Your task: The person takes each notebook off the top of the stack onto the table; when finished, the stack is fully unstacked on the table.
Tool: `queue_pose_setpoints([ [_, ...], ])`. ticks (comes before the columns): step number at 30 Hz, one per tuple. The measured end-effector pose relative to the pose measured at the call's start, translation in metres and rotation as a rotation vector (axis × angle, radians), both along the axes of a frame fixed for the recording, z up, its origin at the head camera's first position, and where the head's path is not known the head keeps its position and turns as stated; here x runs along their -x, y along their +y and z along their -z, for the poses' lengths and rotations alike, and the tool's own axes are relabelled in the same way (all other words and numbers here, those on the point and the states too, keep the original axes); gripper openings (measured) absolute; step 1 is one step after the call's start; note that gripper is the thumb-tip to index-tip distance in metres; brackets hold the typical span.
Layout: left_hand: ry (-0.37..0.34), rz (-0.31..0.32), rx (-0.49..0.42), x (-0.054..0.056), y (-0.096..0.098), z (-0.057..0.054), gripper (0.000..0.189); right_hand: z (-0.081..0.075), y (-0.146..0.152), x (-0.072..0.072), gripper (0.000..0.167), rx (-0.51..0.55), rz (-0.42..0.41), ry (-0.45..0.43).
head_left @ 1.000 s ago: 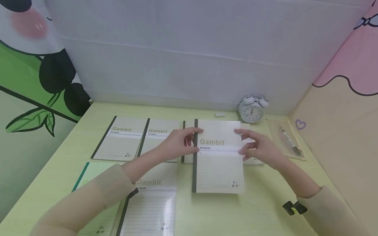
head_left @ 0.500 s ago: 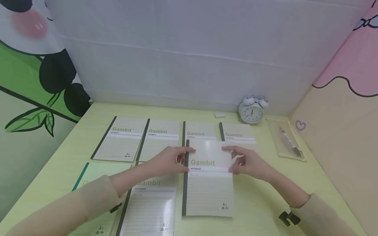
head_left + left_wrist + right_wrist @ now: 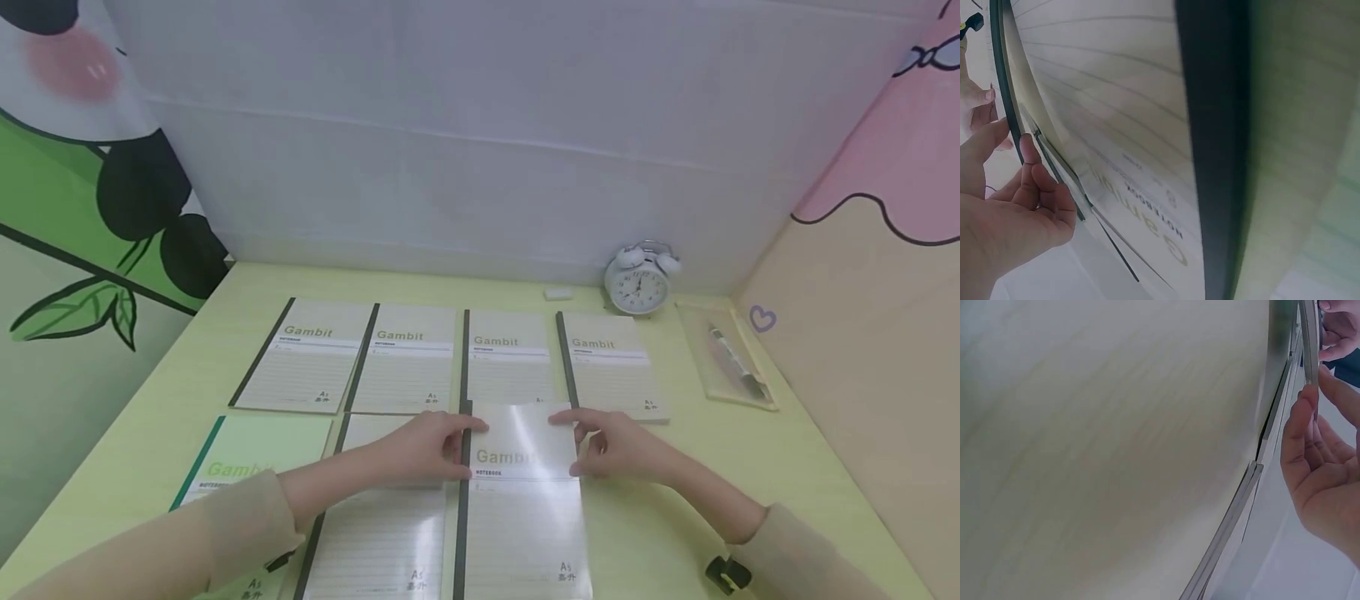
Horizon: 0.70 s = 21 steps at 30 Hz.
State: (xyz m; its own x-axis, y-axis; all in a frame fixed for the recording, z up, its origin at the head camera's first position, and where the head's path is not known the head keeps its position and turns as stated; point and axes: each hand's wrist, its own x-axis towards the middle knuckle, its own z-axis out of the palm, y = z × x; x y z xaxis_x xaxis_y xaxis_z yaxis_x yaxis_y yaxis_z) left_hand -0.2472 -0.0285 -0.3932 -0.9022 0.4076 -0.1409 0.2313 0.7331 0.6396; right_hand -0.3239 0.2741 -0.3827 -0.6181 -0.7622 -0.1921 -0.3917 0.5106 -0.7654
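Observation:
Both hands hold one white Gambit notebook [image 3: 521, 525] with a dark spine, low over the near part of the table. My left hand [image 3: 423, 447] pinches its spine side near the top; my right hand [image 3: 621, 447] pinches the opposite edge at about the same height. In the left wrist view, the left hand [image 3: 1019, 212] has thumb and fingers on either side of the dark spine. From the right wrist, the notebook [image 3: 1311, 347] appears edge-on between the right hand's [image 3: 1329, 462] thumb and fingers, raised above the table surface. Its top edge overlaps the back row in the head view.
A back row holds several matching notebooks [image 3: 303, 367]. At front left lie a green notebook [image 3: 258, 437], partly under the left sleeve, and another dark-spined one [image 3: 378, 542]. Behind stand a white alarm clock [image 3: 639, 287] and an eraser-like block [image 3: 558, 293]. A pen [image 3: 735, 360] lies on a shallow tray [image 3: 693, 333] at right.
Both hands have brought the notebook nearer the body and slightly left, from over the back row to beside the front dark-spined notebook. The two right-hand back notebooks are now uncovered.

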Motion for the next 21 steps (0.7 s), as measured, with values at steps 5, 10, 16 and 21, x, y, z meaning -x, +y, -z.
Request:
queue_pose_setpoints([
  [5,-0.017,0.030,-0.015,-0.002,0.000,0.005,0.060,0.012,0.000,-0.001,0.060,-0.016,-0.016,0.022],
  [10,-0.029,0.048,0.019,-0.002,0.000,0.010,0.059,0.020,-0.001,-0.001,0.061,-0.016,-0.032,0.022],
  [16,0.006,0.059,0.072,-0.004,0.003,0.011,0.057,0.023,-0.003,0.003,0.060,-0.051,-0.063,0.070],
  [21,0.029,0.068,0.124,-0.003,0.003,0.013,0.057,0.021,-0.005,0.005,0.058,-0.070,-0.117,0.095],
])
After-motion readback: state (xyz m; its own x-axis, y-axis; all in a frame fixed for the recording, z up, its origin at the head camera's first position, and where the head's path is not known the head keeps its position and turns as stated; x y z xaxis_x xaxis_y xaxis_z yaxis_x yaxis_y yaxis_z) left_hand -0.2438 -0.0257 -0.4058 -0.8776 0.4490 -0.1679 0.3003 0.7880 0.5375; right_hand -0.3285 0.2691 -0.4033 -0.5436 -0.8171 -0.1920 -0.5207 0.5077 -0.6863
